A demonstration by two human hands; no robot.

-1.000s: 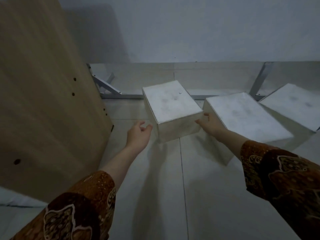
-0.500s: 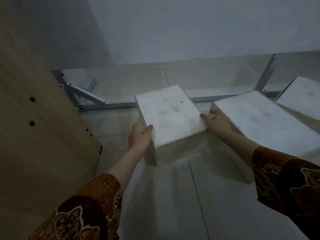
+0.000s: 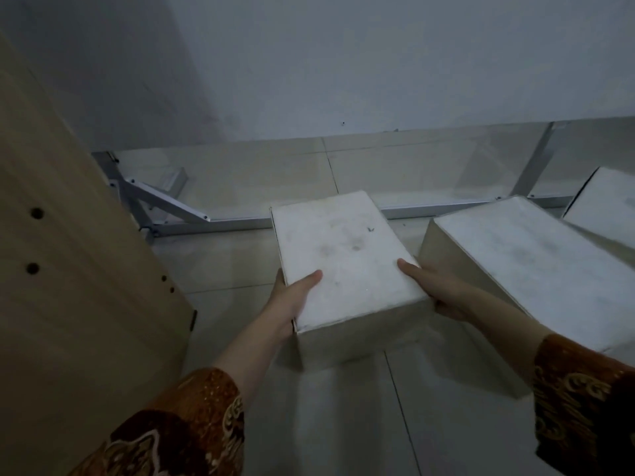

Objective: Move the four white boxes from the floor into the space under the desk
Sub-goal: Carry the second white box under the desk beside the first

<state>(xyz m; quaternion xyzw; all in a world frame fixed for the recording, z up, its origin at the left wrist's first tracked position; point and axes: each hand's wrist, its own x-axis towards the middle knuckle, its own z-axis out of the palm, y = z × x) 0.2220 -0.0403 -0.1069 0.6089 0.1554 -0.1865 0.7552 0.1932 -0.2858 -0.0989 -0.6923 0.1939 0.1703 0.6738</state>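
A white box (image 3: 343, 255) sits in the middle of the view, held from both sides. My left hand (image 3: 292, 297) grips its near left edge with the thumb on the lid. My right hand (image 3: 436, 286) grips its near right edge, thumb also on top. I cannot tell whether the box rests on the floor or is raised. A second white box (image 3: 536, 266) lies on the tiled floor just right of it. A third white box (image 3: 608, 207) shows at the right edge, partly cut off.
A tan wooden desk panel (image 3: 68, 269) with screw holes fills the left side. A metal desk frame (image 3: 240, 219) runs along the floor by the white wall. Pale floor tiles (image 3: 343, 424) lie in front of me.
Both hands have closed on the middle box's near edges, thumbs now on its lid. The view has moved closer and the box appears nearer to me.
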